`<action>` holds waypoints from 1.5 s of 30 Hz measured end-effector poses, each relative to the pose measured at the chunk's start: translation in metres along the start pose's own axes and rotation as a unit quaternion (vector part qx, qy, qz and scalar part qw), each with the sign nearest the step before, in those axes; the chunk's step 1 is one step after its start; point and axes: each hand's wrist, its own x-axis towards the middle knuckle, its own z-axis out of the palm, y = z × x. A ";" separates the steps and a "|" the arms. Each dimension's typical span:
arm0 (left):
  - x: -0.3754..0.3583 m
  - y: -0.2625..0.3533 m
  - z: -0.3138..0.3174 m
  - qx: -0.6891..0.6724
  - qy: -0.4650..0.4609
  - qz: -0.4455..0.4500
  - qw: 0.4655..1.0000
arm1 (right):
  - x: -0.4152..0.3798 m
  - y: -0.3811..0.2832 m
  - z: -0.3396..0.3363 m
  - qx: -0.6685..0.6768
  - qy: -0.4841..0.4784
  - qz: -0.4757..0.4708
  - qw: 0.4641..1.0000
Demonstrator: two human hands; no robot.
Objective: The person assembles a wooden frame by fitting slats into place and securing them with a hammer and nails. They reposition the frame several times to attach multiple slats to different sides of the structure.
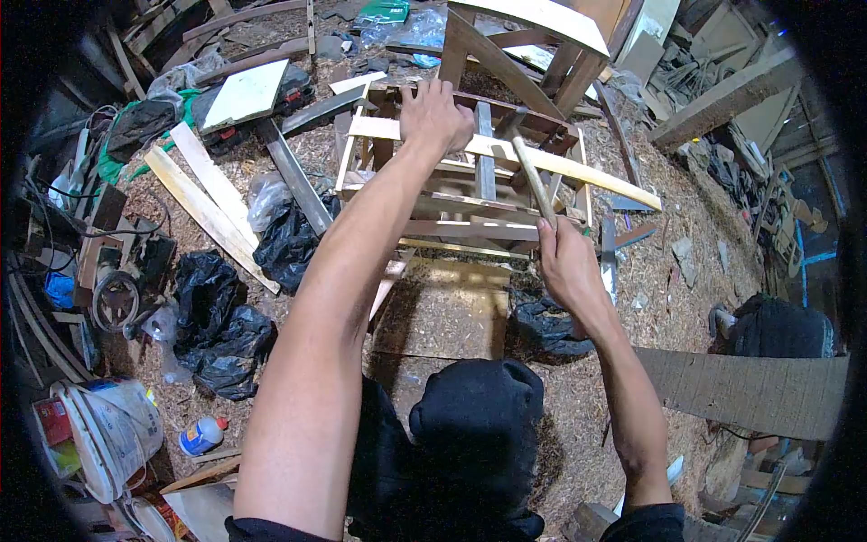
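Note:
A wooden frame [483, 212] made of several rails and slats lies on the floor in front of me. Across it runs a long pale wooden slat [601, 181], its right end jutting past the frame. My left hand [436, 117] is closed over this slat near its left part, fingers bent down on the far side. In my right hand [567, 257] is a hammer [533, 176], gripped near the end of its wooden handle. The hammer's dark head is at the far side of the frame, right of my left hand.
Wood shavings cover the floor. Loose planks [212, 194] and black plastic bags [217, 325] lie to the left, near a white bucket [113, 434] and a bottle [203, 435]. A wooden stand [528, 54] rises behind the frame. A handsaw [609, 257] lies right.

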 end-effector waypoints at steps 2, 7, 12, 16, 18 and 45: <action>-0.003 0.001 -0.003 0.000 -0.001 -0.001 1.000 | -0.003 -0.005 0.003 0.016 0.018 0.003 1.000; -0.002 0.000 -0.002 -0.017 -0.010 0.006 1.000 | 0.003 0.012 0.019 0.004 0.031 -0.084 0.996; 0.000 -0.001 -0.002 -0.015 -0.030 0.001 0.999 | -0.004 -0.001 0.012 0.029 0.037 -0.061 0.997; -0.002 -0.001 -0.001 0.001 -0.029 0.012 1.000 | -0.002 0.017 0.025 0.017 0.049 -0.033 0.998; 0.001 -0.003 0.002 -0.007 -0.006 0.016 1.000 | 0.002 0.026 0.020 -0.008 0.033 -0.072 0.997; 0.002 -0.003 0.007 0.032 -0.003 -0.001 0.999 | -0.005 -0.017 -0.006 0.070 0.067 -0.021 0.995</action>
